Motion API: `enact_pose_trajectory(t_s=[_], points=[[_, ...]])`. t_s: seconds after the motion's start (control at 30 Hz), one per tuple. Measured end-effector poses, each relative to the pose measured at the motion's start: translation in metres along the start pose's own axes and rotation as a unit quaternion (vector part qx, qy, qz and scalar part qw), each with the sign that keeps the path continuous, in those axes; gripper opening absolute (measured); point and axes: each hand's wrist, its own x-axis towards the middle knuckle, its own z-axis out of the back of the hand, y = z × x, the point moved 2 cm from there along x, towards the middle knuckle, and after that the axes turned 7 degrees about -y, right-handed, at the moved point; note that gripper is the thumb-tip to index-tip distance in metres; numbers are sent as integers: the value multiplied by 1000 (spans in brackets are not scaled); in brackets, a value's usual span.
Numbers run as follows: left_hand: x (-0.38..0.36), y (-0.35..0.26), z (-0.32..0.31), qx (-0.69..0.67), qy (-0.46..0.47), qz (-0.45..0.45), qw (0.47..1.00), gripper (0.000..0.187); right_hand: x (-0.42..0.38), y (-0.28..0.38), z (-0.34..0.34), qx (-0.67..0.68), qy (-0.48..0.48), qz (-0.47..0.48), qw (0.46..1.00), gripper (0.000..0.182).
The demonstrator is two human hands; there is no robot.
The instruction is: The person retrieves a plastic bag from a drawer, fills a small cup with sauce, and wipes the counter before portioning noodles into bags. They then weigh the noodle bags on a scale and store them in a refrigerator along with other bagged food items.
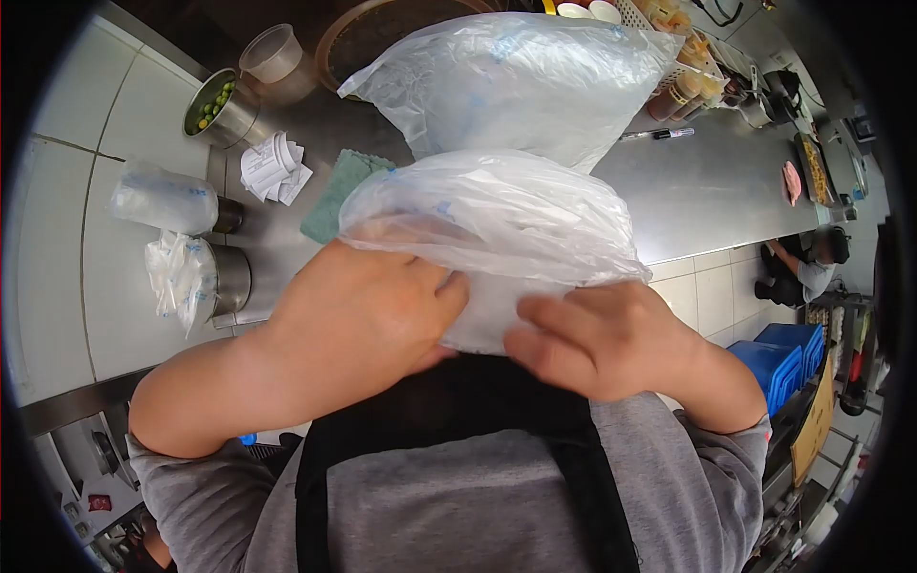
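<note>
Close in front of my chest, a clear plastic bag [516,205] hangs between my two hands, its upper part crumpled and folded over. My left hand [373,296] grips the bag's left edge, with the fingers curled and partly covered by the plastic. On the other side, my right hand [592,334] is closed on the bag's right edge, its fingers bent inward and slightly blurred. Just beyond lies a second, larger plastic bag [516,81] on the steel counter, looking puffed out; its contents cannot be made out.
Left on the steel counter [716,181] are a green cloth [346,191], paper slips [275,168], a metal pot [222,110] of small green fruits and a clear tub [272,55]. A marker [672,134] and sauce bottles [678,94] lie right. A person [812,263] crouches beyond blue bins [769,368].
</note>
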Motion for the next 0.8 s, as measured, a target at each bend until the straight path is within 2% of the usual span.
enact_pose_trajectory(t_s=[0.03,0.1,0.13,0.17,0.2,0.23,0.3,0.33,0.4,0.43,0.47,0.63,0.8], points=[[0,1,-1,0,0,-1,1000,53,4,0,1,3,77,-104,992,30],[2,4,0,73,-73,-35,994,49,9,-2,7,3,153,-207,966,41],[2,6,-1,73,-73,-36,994,49,10,-3,8,-43,242,-237,940,59],[2,8,-2,45,-99,-36,993,28,10,-3,11,-88,330,-266,902,76],[3,9,-3,31,-113,-36,992,17,13,-1,15,-121,347,-286,885,66],[4,10,-3,17,-127,-36,991,8,12,-3,17,-123,347,-287,884,66],[7,7,-3,10,-160,-95,982,7,7,-8,24,-212,288,-244,901,42],[7,7,-1,9,-161,-98,982,7,3,-12,25,-213,252,-269,905,27],[8,9,0,36,-55,-71,995,34,-2,-22,29,-247,248,-241,905,21],[7,8,3,35,-56,-74,995,34,-4,-24,31,-277,243,-212,905,16],[6,6,6,28,-44,-74,996,31,-7,-24,30,-287,247,-226,897,13],[7,5,11,19,-57,-102,993,26,-25,-14,41,-270,195,-247,910,10],[41,20,55,-53,-65,-212,974,29,-25,4,110,-266,117,-193,937,15]])
